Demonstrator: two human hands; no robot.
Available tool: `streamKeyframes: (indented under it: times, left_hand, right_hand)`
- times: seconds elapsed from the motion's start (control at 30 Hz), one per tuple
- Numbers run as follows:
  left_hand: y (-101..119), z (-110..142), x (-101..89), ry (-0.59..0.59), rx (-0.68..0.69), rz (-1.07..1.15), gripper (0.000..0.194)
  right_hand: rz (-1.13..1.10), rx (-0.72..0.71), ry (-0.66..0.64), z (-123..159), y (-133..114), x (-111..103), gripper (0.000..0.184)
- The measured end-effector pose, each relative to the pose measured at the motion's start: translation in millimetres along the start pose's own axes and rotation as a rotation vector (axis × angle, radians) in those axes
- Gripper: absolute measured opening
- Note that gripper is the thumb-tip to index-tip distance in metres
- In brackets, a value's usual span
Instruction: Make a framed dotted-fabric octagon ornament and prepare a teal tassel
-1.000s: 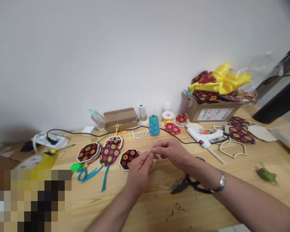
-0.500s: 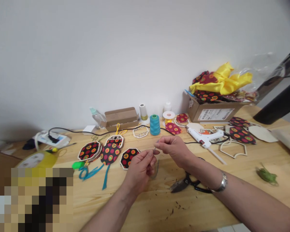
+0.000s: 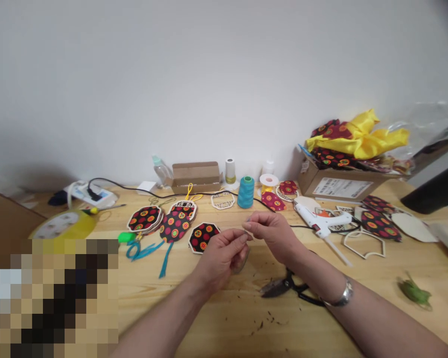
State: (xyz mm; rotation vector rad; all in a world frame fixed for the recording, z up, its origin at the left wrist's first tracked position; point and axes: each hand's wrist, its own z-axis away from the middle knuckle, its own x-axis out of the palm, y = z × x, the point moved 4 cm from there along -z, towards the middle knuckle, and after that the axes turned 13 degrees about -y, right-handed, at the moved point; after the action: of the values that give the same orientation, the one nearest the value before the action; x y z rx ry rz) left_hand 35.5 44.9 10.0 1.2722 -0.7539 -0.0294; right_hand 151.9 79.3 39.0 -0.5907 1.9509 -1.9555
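Observation:
My left hand (image 3: 224, 256) is closed in a pinch on a thin grey-green cord (image 3: 245, 261), part of which hangs in a loop below the fingers. Close beside it, my right hand (image 3: 274, 236) pinches the cord between thumb and forefinger, its fingertips nearly meeting the left ones. Most of the cord is hidden by the fingers. Behind my left hand lies an octagonal wooden frame with dark flowered fabric (image 3: 203, 236). Black-handled scissors (image 3: 280, 287) rest on the table under my right forearm, their handles partly covered.
A teal thread cone (image 3: 246, 193) stands behind the hands. A white glue gun (image 3: 321, 218) lies to the right, before a cardboard box (image 3: 334, 184) heaped with fabric. Fabric-covered frames (image 3: 145, 219) are stacked at left. A green cord bundle (image 3: 414, 292) lies far right.
My right fingertips moved slightly up and away from the left, then came close again, with the cord between them. The view has shifted and tilted a little.

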Motion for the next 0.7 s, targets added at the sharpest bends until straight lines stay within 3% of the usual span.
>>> streamKeyframes:
  times: [0.17, 0.3, 0.37, 0.5, 0.7]
  left_hand:
    - [5, 1, -3.8, 0.049, 0.074, -0.196, 0.017]
    - [20, 3, -9.8, 0.186, 0.263, -0.509, 0.014]
    - [23, 5, -13.1, 0.25, 0.29, -0.568, 0.014]
    - [23, 7, -14.0, 0.258, 0.3, -0.506, 0.015]
    - [21, 6, -11.2, 0.245, 0.306, -0.265, 0.013]
  right_hand:
    - [-0.014, -0.001, -0.013, 0, 1, 1, 0.026]
    - [-0.042, -0.056, 0.023, -2, 3, -2, 0.028]
    - [-0.127, -0.08, 0.011, -3, 6, -1, 0.029]
    - [-0.302, -0.071, -0.116, -3, 13, 8, 0.026]
    - [-0.389, -0.079, -0.293, -1, 15, 20, 0.026]
